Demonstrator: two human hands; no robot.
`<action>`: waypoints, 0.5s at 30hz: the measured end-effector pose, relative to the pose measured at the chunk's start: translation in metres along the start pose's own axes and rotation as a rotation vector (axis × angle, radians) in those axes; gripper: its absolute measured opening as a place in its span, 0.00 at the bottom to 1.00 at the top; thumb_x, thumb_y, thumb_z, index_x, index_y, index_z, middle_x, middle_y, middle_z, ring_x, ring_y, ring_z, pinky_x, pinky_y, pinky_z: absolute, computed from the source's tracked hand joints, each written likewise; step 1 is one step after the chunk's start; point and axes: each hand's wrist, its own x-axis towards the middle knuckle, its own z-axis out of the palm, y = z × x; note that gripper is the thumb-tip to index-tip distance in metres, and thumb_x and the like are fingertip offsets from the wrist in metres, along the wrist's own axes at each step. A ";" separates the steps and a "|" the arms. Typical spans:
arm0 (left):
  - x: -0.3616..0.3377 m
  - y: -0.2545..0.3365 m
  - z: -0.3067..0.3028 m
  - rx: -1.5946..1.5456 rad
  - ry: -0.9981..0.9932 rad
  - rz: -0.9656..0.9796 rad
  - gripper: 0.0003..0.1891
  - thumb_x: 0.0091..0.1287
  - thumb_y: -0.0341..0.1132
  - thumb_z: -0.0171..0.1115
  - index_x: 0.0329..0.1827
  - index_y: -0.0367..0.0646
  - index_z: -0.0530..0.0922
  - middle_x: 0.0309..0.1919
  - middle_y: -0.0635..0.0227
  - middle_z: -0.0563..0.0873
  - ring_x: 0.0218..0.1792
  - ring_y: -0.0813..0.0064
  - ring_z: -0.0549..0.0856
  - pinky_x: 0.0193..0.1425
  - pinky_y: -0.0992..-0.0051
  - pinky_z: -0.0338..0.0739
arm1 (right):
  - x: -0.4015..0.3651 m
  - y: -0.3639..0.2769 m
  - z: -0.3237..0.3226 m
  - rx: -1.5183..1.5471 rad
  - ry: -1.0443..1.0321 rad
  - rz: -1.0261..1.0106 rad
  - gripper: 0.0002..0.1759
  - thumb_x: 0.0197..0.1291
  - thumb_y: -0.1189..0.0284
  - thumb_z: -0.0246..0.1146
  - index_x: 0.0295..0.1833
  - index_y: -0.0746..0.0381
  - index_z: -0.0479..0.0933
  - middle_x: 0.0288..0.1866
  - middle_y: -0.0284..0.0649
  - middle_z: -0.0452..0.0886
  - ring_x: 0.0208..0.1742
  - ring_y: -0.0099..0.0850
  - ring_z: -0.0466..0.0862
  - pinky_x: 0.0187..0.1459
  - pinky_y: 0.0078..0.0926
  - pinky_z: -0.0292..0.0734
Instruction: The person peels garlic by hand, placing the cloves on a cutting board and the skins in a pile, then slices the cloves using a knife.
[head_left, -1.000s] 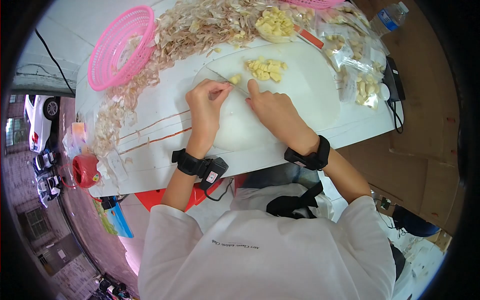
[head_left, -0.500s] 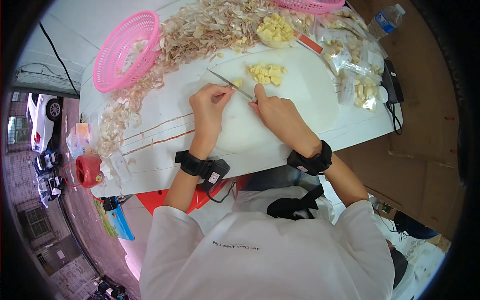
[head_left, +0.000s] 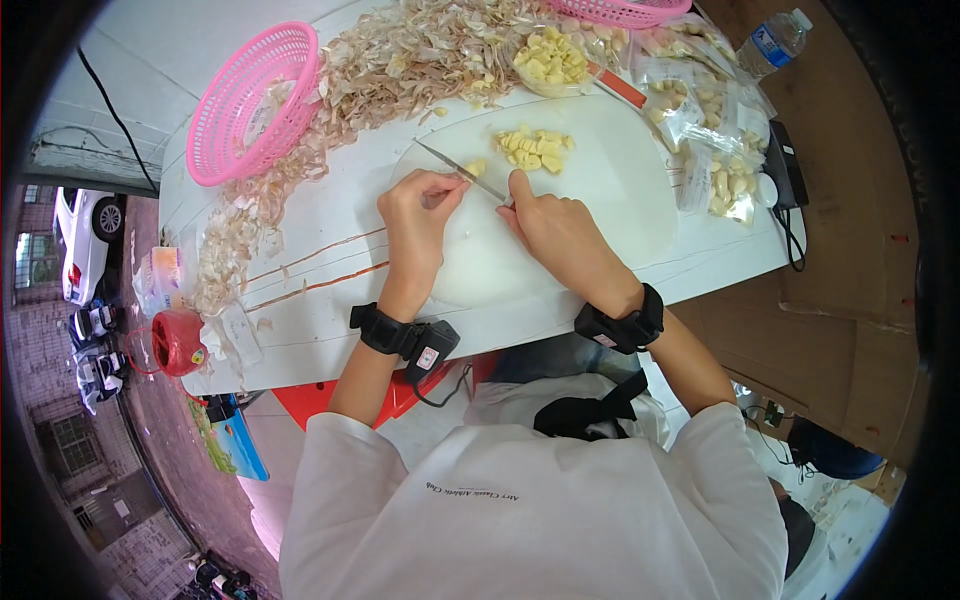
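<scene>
My right hand grips a knife whose thin blade points up and left over a white cutting board. My left hand pinches a small yellow garlic piece against the board, right beside the blade. A pile of chopped garlic lies on the board just beyond the knife. Both wrists wear black bands.
A pink basket stands at the back left beside a wide heap of garlic skins. A bowl of chopped garlic, bags of peeled cloves, a water bottle and a red cup surround the board.
The knife blade has come up off the garlic piece and shows clearly now. Both hands sit slightly lower in view; since half a second ago almost nothing has moved.
</scene>
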 end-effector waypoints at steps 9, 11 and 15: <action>0.000 -0.001 0.000 -0.025 -0.002 -0.027 0.04 0.56 0.23 0.70 0.33 0.32 0.84 0.31 0.62 0.88 0.31 0.78 0.86 0.39 0.79 0.81 | -0.001 0.000 -0.001 0.018 -0.001 0.016 0.15 0.69 0.64 0.55 0.45 0.65 0.63 0.21 0.49 0.80 0.25 0.47 0.83 0.24 0.41 0.77; 0.000 0.001 0.000 -0.025 -0.004 -0.028 0.04 0.56 0.22 0.70 0.33 0.32 0.84 0.31 0.62 0.88 0.31 0.78 0.85 0.39 0.79 0.81 | -0.002 0.000 -0.001 0.029 0.004 0.020 0.15 0.69 0.64 0.54 0.45 0.65 0.64 0.21 0.49 0.80 0.25 0.47 0.83 0.24 0.41 0.77; 0.000 0.000 0.000 -0.018 0.002 -0.019 0.04 0.56 0.22 0.70 0.33 0.32 0.85 0.31 0.61 0.88 0.31 0.78 0.85 0.38 0.79 0.80 | -0.002 -0.002 -0.002 0.004 -0.010 0.016 0.15 0.69 0.64 0.54 0.45 0.66 0.64 0.21 0.49 0.80 0.24 0.47 0.83 0.24 0.41 0.76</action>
